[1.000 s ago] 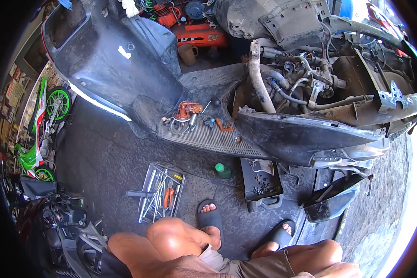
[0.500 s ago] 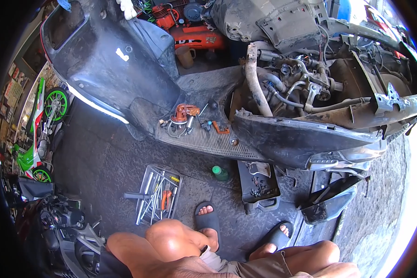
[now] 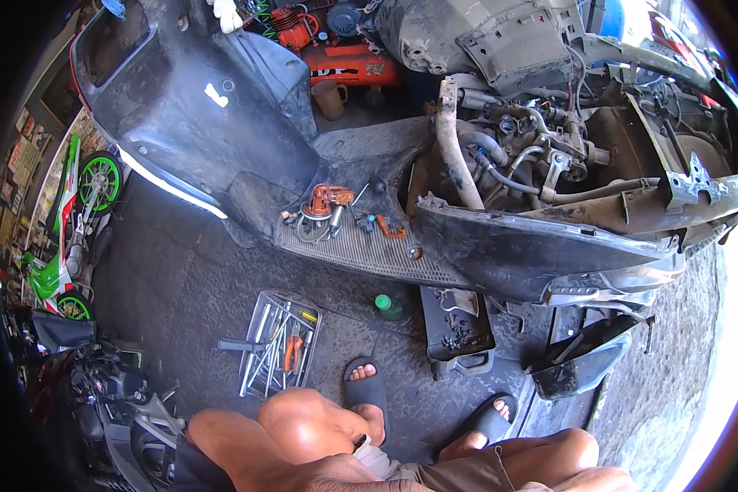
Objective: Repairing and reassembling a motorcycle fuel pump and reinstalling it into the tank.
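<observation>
My left forearm [image 3: 250, 449] bends in from the lower left, past my knee, toward my lap. At the bottom edge my left hand [image 3: 357, 474] is only partly seen; its fingers are hidden. A strip of my right arm [image 3: 594, 481] shows at the lower right, with its hand out of the picture. Both arms are away from the partly stripped scooter [image 3: 500, 242]. On its footboard [image 3: 369, 251] lie an orange-red part [image 3: 330, 197] with a metal ring, an orange piece [image 3: 392, 226] and small hardware. A tool basket [image 3: 258, 385] lies on the floor near my left knee.
Orange-handled pliers [image 3: 293, 354] and several metal tools fill the basket. A green-capped bottle [image 3: 389, 307] stands beside a black tray [image 3: 485, 332] of small hardware. A dark panel [image 3: 582, 369] lies to the right. Another motorcycle [image 3: 131, 410] is close at the left; my sandalled feet [image 3: 367, 385] are in front.
The view has shifted very slightly. My arms stay almost where they were, and nothing has been picked up or put down.
</observation>
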The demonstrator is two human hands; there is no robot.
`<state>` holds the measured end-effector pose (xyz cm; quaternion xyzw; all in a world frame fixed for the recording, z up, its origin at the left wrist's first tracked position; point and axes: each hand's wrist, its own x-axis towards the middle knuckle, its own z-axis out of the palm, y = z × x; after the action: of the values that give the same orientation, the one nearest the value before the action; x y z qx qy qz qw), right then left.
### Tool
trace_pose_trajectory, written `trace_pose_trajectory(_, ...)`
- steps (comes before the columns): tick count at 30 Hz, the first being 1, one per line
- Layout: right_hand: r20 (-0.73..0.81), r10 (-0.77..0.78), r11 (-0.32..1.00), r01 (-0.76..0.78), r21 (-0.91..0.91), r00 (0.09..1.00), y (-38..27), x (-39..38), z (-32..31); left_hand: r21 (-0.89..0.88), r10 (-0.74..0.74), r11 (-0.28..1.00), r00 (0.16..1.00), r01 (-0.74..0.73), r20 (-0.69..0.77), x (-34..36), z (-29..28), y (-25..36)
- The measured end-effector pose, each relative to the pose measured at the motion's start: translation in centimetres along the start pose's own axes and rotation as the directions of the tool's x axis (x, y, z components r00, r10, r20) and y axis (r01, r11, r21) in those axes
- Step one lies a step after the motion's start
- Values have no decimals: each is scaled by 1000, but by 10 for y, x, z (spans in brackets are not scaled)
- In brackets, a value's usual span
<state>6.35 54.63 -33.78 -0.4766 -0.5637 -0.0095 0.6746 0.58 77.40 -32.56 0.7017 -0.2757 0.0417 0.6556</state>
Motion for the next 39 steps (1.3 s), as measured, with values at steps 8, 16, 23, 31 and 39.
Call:
trace_pose_trajectory(8, 6, -8, 1000, 8, -24, 1000, -2, -3, 0, 159, 30, 986, 998, -39, 58, 14, -15, 13)
trace_pose_trajectory(16, -17, -2, 1000, 2, -21, 1000, -5, -5, 1, -287, -270, 943, 888, 167, -373, -10, 47, 18)
trace_pose_trajectory(23, -18, -1, 1000, 1, -20, 1000, -4, -5, -1, 243, 43, 969, 998, -30, -49, 12, -2, 13)
trace_pose_trajectory(31, 41, -5, 998, 7, -65, 999, -4, -2, -4, -63, -173, 982, 983, 177, 59, 1, 1, 13)
trace_pose_trajectory(39, -63, 455, 875, -459, -156, 888, 10, -3, 1, 23, -405, 914, 914, 405, -14, 14, -11, 9)
